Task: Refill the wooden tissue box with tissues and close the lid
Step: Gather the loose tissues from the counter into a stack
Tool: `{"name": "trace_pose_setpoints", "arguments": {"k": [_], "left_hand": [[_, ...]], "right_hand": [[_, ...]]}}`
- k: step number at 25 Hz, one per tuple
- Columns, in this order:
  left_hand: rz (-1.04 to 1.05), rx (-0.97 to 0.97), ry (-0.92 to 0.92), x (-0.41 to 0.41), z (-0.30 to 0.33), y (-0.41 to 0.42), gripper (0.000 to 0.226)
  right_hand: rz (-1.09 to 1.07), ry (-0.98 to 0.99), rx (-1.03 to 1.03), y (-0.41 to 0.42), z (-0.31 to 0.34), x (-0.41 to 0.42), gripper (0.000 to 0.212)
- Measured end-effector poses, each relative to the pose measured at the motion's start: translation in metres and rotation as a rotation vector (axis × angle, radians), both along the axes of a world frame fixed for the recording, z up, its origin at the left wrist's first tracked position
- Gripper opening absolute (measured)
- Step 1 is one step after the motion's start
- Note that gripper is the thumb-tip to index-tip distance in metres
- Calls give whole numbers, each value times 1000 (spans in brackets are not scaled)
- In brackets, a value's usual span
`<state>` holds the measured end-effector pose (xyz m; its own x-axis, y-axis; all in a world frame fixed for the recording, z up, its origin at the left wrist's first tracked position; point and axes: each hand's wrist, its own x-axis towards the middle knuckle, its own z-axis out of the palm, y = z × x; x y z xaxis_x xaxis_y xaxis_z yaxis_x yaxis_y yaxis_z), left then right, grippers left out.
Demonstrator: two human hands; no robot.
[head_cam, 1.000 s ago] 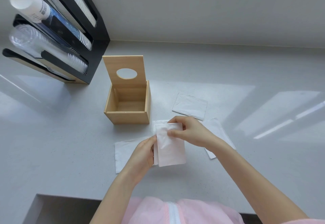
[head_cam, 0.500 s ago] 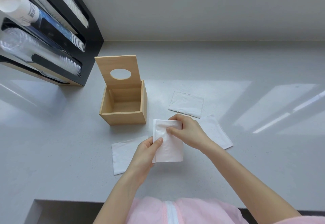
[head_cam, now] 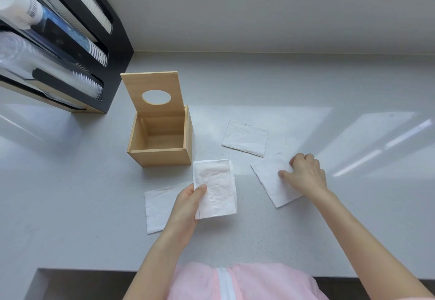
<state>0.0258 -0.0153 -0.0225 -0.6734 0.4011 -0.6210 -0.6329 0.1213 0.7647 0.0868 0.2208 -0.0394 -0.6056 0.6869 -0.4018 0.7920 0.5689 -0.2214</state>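
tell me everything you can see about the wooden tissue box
The wooden tissue box is a small, square, light-coloured box that looks like pale bamboo or plywood. Its hinged lid stands open at the far side, leaning slightly back, with an oval dispensing hole cut through it. The inside looks empty, its bare wood floor showing. It sits upright on the white counter, near a black cup dispenser. Neither hand touches it, and the loose tissues lie apart from it.

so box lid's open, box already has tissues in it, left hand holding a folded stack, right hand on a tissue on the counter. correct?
Not quite: the box is empty; the head view shows bare wood at its bottom. The rest holds: lid up, left hand holding the folded stack, right hand on a tissue lying on the counter.
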Motion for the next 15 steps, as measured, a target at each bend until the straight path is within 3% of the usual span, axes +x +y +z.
{"name": "trace_pose_setpoints", "arguments": {"k": [2,9,12,15], "left_hand": [[14,6,2,0,1,0,23],[32,30,28,0,2,-1,26],[30,33,33,1,0,-3,27],[33,35,39,1,0,-3,26]], "right_hand": [[14,4,-14,-3,-1,-2,28],[27,159,9,-22,-5,3,17],[-39,280,-121,-28,-1,4,6],[-69,399,-270,-33,9,2,11]]}}
